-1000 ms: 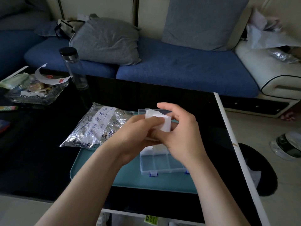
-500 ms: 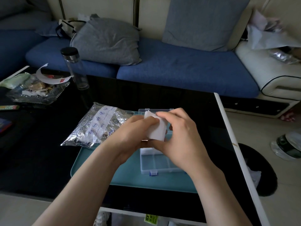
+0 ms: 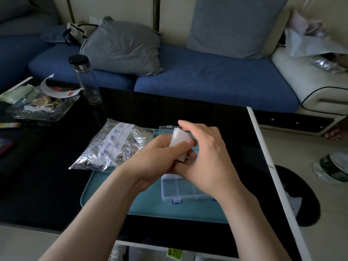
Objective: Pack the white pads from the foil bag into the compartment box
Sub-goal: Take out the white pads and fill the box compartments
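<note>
1. At the far left of the black table [image 3: 47, 185], one glass dish [image 3: 37, 114] of wrappers is seen, and one clear bottle [image 3: 88, 85] with a black cap is stood upright just behind it.
2. One foil bag [image 3: 113, 146] is laid flat, its near right corner overlapping the one teal tray [image 3: 105, 193].
3. One left hand [image 3: 158, 159] is held above the tray, its fingers curled round the lower part of the white pads [image 3: 178, 142].
4. The pads are held in the air as one small stack between the two hands, over the far half of the box; their number cannot be counted.
5. One right hand [image 3: 209, 157] is closed on the stack from the right, the pads pinched between thumb and fingers.
6. One clear compartment box [image 3: 184, 191] is set on the tray beneath the hands, its lid opened toward the sofa [image 3: 216, 81].
7. On the sofa, one slumped grey cushion [image 3: 122, 48] and one upright grey cushion [image 3: 235, 25] are seen.
</note>
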Motion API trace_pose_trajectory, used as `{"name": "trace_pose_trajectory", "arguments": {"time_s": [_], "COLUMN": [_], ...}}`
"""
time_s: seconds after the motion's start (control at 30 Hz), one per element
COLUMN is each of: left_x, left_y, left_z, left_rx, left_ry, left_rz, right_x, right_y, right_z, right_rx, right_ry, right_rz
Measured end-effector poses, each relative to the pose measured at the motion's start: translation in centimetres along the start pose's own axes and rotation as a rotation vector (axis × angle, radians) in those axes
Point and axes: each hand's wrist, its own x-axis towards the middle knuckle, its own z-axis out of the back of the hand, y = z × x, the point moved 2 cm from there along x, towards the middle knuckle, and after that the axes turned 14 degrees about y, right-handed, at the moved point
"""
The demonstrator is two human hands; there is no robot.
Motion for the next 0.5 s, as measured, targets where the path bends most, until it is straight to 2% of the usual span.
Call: {"name": "trace_pose_trajectory", "arguments": {"time_s": [0.13,0.27,0.4,0.5], "left_x": [-0.01,0.28,0.32,0.34], "left_y": [-0.32,-0.1,0.26,0.12], "left_z": [-0.06,0.45,0.65,0.45], "left_rx": [-0.012,-0.137,-0.107,-0.098], "left_ry": [0.008,-0.02,-0.064,-0.044], "left_rz": [0.011,0.044,0.024,0.031], "right_x": [-0.13,-0.16,-0.16,-0.22], "right_y": [-0.07,-0.32,0.22,0.54], "right_z": [0.13,0.35,0.35,0.72], "right_rx": [0.021,0.056,0.109,0.235], "right_ry": [0.001,-0.007,0.004,0.04], "right_rz": [-0.007,-0.069,-0.048,-0.047]}}
